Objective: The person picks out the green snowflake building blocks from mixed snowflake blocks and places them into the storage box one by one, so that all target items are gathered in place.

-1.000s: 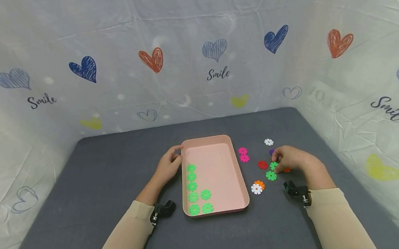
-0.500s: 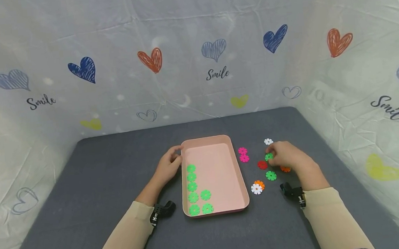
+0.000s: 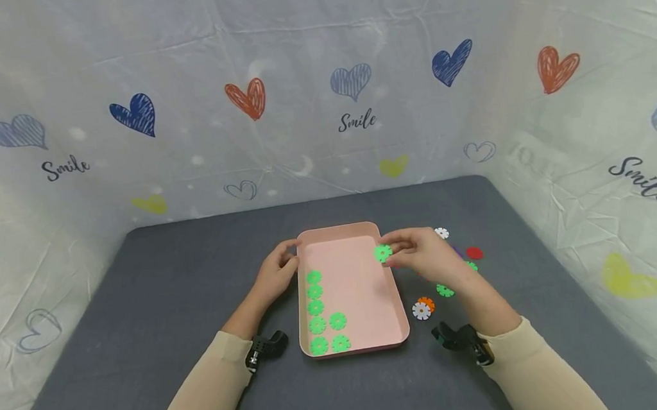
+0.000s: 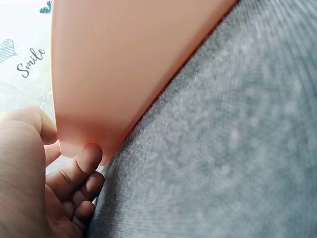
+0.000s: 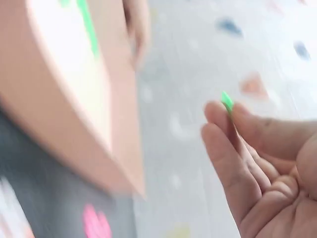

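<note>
Green flower disc (image 3: 383,252) is pinched in the right hand (image 3: 419,256), thumb & fingertips squeezed on its edge. The right wrist view shows it too (image 5: 227,101), just a thin green sliver between thumb and fingers (image 5: 218,119), other fingers loosely curled. That hand (image 5: 262,163) is up off the cloth, over the right rim of the pink tray (image 3: 396,290), w/ the disc over the tray's far right part. Right arm comes in from the bottom right, forearm slanting up & left, beige sleeve (image 3: 539,375) to the wrist.

Left hand (image 3: 278,274) rests at the tray's far left corner. Its thumb (image 4: 29,124) sits by the rim and its curled fingers (image 4: 81,166) press the tray's outer wall (image 4: 129,74). Left arm lies low along the grey table (image 3: 167,295), slanting up to the right.

Inside the tray, 7 green discs (image 3: 316,309) lie flat by the left wall: a row of five, plus two more (image 3: 338,331) beside the near ones.

On the table right of the tray: a white disc (image 3: 441,233), a red one (image 3: 474,253), a green one (image 3: 444,290), and a white & orange pair (image 3: 423,308) touching. A bit of purple (image 3: 455,250) peeks out behind the hand, can't tell more.
</note>
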